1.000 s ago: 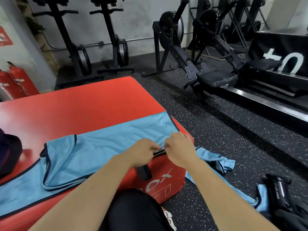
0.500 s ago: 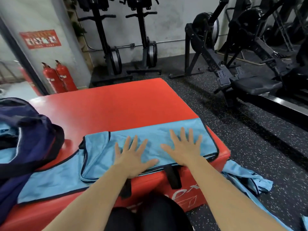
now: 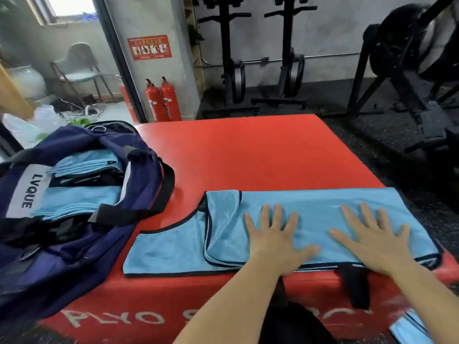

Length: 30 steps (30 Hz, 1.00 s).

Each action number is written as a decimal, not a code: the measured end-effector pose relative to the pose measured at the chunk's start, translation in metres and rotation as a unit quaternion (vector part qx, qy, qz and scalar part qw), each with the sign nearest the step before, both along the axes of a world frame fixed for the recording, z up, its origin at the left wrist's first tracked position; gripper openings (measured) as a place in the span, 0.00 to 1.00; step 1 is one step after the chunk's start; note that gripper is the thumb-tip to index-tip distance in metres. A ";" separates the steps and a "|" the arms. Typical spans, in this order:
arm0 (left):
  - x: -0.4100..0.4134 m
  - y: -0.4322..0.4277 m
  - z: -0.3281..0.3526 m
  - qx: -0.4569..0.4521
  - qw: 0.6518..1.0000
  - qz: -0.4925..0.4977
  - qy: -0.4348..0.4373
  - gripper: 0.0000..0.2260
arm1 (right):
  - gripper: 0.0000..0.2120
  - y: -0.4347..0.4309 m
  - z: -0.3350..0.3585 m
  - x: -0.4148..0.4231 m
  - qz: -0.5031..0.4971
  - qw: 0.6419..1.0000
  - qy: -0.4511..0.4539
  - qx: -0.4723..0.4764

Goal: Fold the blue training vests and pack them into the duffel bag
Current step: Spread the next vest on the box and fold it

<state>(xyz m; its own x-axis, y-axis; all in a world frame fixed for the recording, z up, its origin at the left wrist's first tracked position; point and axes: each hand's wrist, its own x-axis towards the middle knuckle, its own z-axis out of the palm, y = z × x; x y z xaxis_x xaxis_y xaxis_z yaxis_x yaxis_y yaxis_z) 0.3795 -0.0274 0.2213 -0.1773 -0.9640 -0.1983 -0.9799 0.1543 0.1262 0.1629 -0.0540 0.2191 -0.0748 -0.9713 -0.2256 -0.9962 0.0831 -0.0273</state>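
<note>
Both arms reach forward over the near edge of the red plyo box (image 3: 248, 155), forearms bare. Left hand (image 3: 275, 244) lies palm down on the blue training vest (image 3: 323, 212), fingers straight and spread and thumb out to the right, gripping nothing. Right hand (image 3: 372, 242) does the same just beside it, flat on the cloth with fingers fanned and thumb pointing left toward the other; a strip of blue shows between the two thumbs. The vest is folded lengthwise and lies along the box's front edge. Its near hem sits right at the lip, above the black strap handle (image 3: 354, 284) on the box front, and its right end reaches the box's right corner. Its left end runs out in a single layer past the dark-trimmed fold line, stopping just beside the navy duffel bag (image 3: 82, 247). The bag sits unzipped on the left part of the box with folded blue vests (image 3: 79, 198) stacked inside. A broad stretch of red top lies between the vest's far edge and the box's far edge. Right of the box is dark rubber floor (image 3: 372, 130). Another blue vest (image 3: 409, 328) shows at bottom right, below the box.
</note>
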 end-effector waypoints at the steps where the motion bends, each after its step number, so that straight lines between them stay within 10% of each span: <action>1: 0.004 -0.001 0.002 -0.006 1.000 0.002 0.007 0.42 | 0.47 0.000 0.001 0.000 0.001 1.000 0.004 0.001; 4: 0.023 -0.005 0.012 -0.112 0.993 0.040 0.013 0.28 | 0.45 0.003 0.003 0.003 0.002 1.000 0.006 -0.001; 11: 0.103 -0.020 0.030 -0.138 0.935 0.321 0.061 0.35 | 0.44 0.006 0.020 0.015 -0.001 0.997 0.070 0.029; 19: 0.155 -0.026 0.052 -0.182 0.940 0.273 0.094 0.07 | 0.35 0.026 0.045 0.151 0.171 0.985 -0.030 -0.006; 24: 0.197 0.017 0.078 -0.229 0.899 0.305 0.214 0.04 | 0.33 0.049 0.044 0.221 0.215 0.970 -0.117 0.010; 30: 0.248 0.090 0.069 -0.163 0.903 0.377 0.129 0.14 | 0.31 0.075 0.028 0.267 0.220 0.968 -0.121 0.011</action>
<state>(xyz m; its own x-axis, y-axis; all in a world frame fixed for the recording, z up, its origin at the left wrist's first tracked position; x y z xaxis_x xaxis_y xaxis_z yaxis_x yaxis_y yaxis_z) 0.6274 0.0627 0.2908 0.5533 -0.8299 0.0710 -0.7665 -0.4740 0.4334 0.4300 0.0212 0.2466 0.4028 -0.8920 -0.2052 -0.8997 -0.3446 -0.2680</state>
